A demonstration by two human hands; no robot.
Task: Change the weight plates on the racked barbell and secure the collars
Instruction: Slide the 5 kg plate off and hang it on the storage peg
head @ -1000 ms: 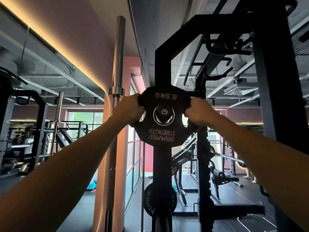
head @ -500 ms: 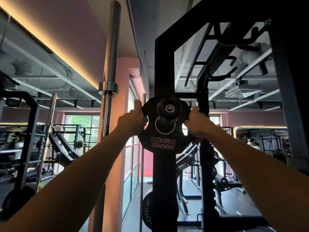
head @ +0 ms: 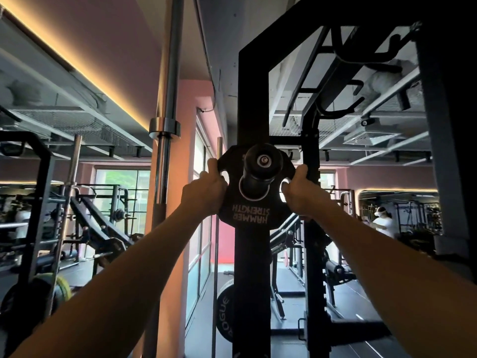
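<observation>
Both hands gripped the plate (head: 249, 200), fingers hooked through its side cutouts: left hand (head: 204, 193), right hand (head: 300, 193). Plate sat partway onto the storage peg (head: 262, 164) of the rack upright (head: 251, 104), peg end poking through the bore. Judged best practice: keep plate square to the peg, push evenly with both hands, clear fingers before it seats against the upright.

Black weight plate (head: 249, 215) (lettering upside down) threaded on a storage peg (head: 260, 166).
</observation>
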